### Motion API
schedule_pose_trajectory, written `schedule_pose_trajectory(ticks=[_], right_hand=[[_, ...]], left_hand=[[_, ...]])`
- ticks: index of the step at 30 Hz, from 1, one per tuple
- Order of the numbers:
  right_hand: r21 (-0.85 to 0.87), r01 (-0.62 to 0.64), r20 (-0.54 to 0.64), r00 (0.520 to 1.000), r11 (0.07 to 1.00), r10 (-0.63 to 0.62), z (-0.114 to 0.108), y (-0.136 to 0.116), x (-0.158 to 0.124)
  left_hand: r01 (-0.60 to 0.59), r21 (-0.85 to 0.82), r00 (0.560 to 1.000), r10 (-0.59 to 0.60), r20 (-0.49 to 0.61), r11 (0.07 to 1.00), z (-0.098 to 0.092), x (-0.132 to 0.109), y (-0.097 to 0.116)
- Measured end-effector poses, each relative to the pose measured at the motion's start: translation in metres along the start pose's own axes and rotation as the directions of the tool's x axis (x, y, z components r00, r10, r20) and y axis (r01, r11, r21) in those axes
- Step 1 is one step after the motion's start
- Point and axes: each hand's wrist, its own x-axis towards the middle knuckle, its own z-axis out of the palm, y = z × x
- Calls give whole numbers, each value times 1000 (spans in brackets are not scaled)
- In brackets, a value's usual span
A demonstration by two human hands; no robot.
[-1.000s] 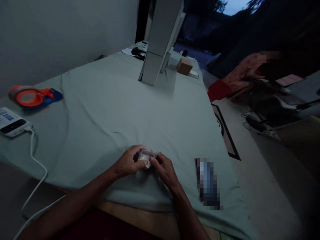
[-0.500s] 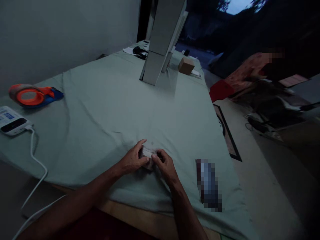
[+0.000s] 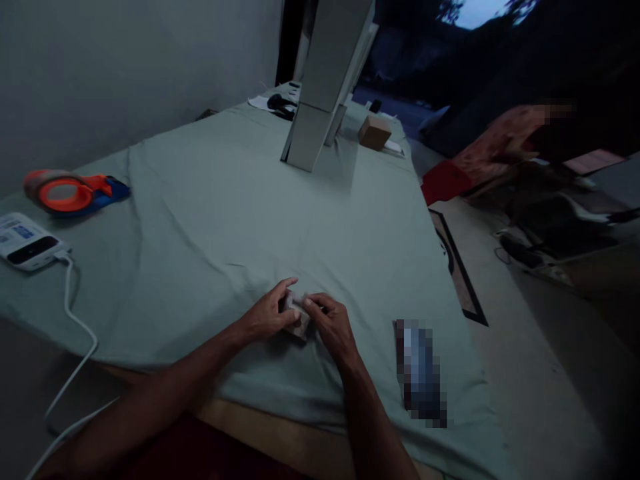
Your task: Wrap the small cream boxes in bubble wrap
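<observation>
Closest to me on the feed, I see the left hand (image 3: 270, 316) wrapped around a small, pale grey, block-shaped object (image 3: 302, 325), its index finger raised. That object sits between the two hands, over a table covered in pale green cloth (image 3: 240, 220); I can't tell whether it touches the cloth. The right hand (image 3: 334, 325) brings thumb and index finger together at the object's upper right edge, too small for me to tell whether they pinch anything. Right of that hand, a long, dark, pixelated item (image 3: 419, 373) lies on the cloth. Well left of the left hand is a flat white device with a black panel (image 3: 20, 233), a white cable (image 3: 68, 293) plugged in, and just beyond it an orange-and-blue tape dispenser (image 3: 86, 197). Ahead of both hands stands a tall, pale grey rectangular column (image 3: 315, 93), with a brown cardboard box (image 3: 375, 133) to its right. Farther right, past the table, I see a person in a pinkish patterned top (image 3: 505, 140).
</observation>
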Motion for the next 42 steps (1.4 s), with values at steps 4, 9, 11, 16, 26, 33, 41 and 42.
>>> schedule_pose_trajectory(ticks=[4, 9, 11, 16, 26, 33, 41, 42], right_hand=[[-98, 119, 91, 990, 988, -110, -8, -2, -8], [-208, 187, 152, 976, 960, -157, -12, 4, -14], [-199, 164, 179, 975, 966, -129, -11, 8, -14], [-127, 77, 162, 985, 989, -56, -8, 11, -9], [-189, 298, -57, 948, 936, -313, 7, 7, -5], [-582, 476, 70, 837, 659, -543, 5, 0, -26], [-741, 486, 185, 810, 463, -556, 6, -2, -42], [-742, 488, 190, 810, 460, -554, 6, -2, -41]], left_hand=[[-10, 47, 998, 13, -60, 999, 6, 1, -3], [-43, 92, 980, 60, -188, 995, 15, 0, -12], [-44, 145, 975, 74, -208, 988, 14, -1, -14], [-39, 65, 986, 49, -157, 997, 8, -2, -14], [-55, 10, 991, 55, -118, 998, 7, 1, -12], [-71, -7, 983, 69, -172, 997, 10, 1, -16], [-62, -58, 982, 51, -184, 996, 10, -4, -18], [-66, -36, 979, 57, -196, 997, 11, -4, -19]])
